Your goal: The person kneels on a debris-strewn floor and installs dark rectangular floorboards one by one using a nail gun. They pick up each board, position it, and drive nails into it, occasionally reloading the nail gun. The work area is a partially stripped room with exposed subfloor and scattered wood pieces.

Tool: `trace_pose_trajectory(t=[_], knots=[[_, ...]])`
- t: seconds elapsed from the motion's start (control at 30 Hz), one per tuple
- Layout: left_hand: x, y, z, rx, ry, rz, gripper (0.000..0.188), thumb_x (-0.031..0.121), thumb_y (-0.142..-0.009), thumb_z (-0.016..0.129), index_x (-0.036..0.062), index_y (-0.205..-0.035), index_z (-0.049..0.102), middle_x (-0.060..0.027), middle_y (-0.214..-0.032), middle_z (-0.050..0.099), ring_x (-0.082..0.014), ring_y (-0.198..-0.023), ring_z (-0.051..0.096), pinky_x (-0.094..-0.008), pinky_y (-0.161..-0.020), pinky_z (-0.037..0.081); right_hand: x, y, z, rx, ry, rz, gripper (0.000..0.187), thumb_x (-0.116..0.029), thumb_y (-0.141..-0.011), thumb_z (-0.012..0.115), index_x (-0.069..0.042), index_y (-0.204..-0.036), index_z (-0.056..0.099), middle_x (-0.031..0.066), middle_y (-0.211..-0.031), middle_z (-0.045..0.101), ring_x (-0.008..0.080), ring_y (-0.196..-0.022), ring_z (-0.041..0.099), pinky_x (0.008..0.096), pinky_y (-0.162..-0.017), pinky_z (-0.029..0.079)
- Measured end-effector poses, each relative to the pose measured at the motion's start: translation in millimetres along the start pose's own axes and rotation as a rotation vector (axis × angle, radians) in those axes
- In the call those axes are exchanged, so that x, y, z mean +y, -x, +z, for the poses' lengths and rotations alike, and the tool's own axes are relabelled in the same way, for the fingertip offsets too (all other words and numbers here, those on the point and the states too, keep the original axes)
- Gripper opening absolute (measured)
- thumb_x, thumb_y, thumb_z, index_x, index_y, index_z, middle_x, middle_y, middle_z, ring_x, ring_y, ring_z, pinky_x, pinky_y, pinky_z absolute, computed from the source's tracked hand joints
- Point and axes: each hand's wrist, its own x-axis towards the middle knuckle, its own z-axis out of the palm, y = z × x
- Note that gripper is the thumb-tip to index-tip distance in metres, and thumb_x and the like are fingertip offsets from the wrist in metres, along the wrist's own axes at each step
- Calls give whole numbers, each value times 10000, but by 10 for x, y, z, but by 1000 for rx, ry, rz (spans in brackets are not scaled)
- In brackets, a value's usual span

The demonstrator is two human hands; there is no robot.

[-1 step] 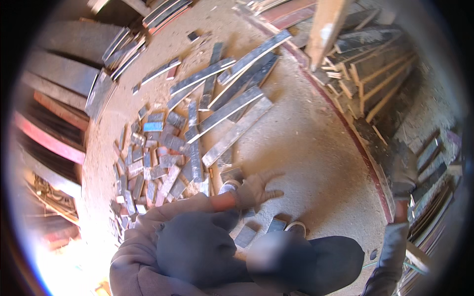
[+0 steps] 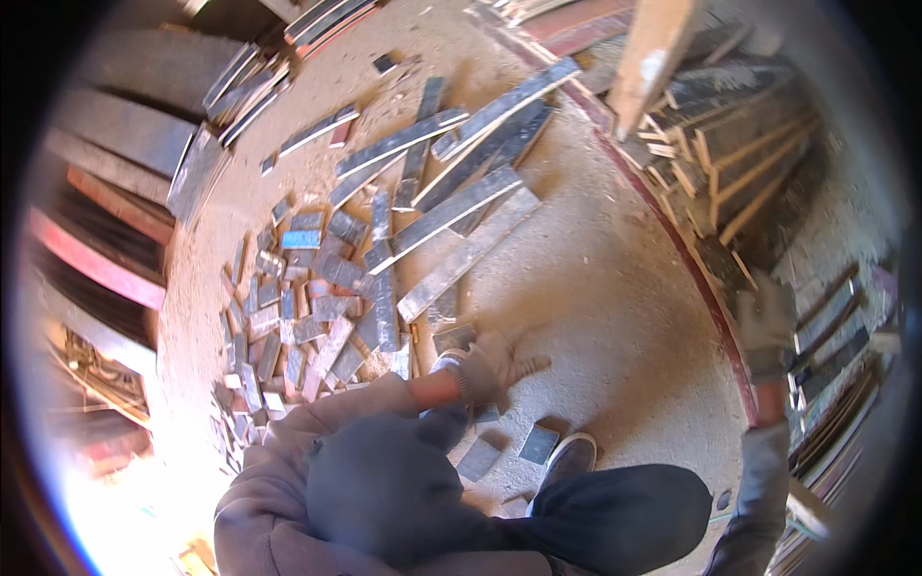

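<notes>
My left hand [image 2: 490,370], in a light work glove, hovers over the concrete floor just right of the heap of short wood offcuts [image 2: 317,307]. Its fingers are apart, somewhat blurred, and it holds nothing. Far to the right, my right hand [image 2: 766,331] is stretched out, also gloved, with its fingers extended and nothing seen in them. It is beside the stacked boards [image 2: 759,144] and dark strips [image 2: 840,336] along the right side; whether it touches any is unclear. Two small dark blocks, one a square block [image 2: 539,444], lie near my shoe [image 2: 574,453].
Long dark planks [image 2: 461,226] lie crossed beyond the offcuts. A wooden post [image 2: 653,67] stands at the upper right. A reddish strip [image 2: 706,283] edges the floor on the right. Large panels [image 2: 125,134] are stacked at the left, near a bright glare.
My right hand has shifted slightly left and up. My left hand stays nearly in place, its fingers more blurred. My knee has moved, leaving more of the shoe in sight.
</notes>
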Motion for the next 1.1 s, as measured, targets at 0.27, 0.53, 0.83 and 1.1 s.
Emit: trace_pose_trajectory(t=[0.27,0.53,0.83,1.1], knots=[[-1734,-495,-1535,258,-741,-509,1407,707,-780,811,49,-1709,-16,-230,-1779,70,-416,-1636,130,-500,-1342,87,-1739,-2911,1947,-387,456,-266,760,-164,-958,592,-112,-1661,308,155,-1655,451,339,-1523,421,518,-1232,362],[-2134,-42,-1576,529,-683,-165,510,372,-822,826,73,-1166,597,-167,-1101,605,-352,-1026,616,-506,-840,542,-1754,-4475,2761,-499,797,-281,659,-203,-965,622,-156,-1586,405,158,-1562,510,356,-1476,443,517,-1225,326],[-2703,-323,-2969,909,-496,-255,393,155,-836,744,88,-1197,603,-197,-1046,705,-454,-953,695,-553,-811,569,-1879,-4291,3134,-528,612,-598,560,-30,-777,684,-100,-1321,573,150,-1434,567,295,-1322,538,448,-1107,431],[-3022,-1600,-3389,406,-822,-338,960,265,-750,869,106,-1591,435,-169,-1677,406,-378,-1534,402,-458,-1258,354,-2019,-3972,2897,-892,801,-621,327,-241,-920,711,-153,-1234,711,74,-1264,704,242,-1296,600,420,-1089,444]])
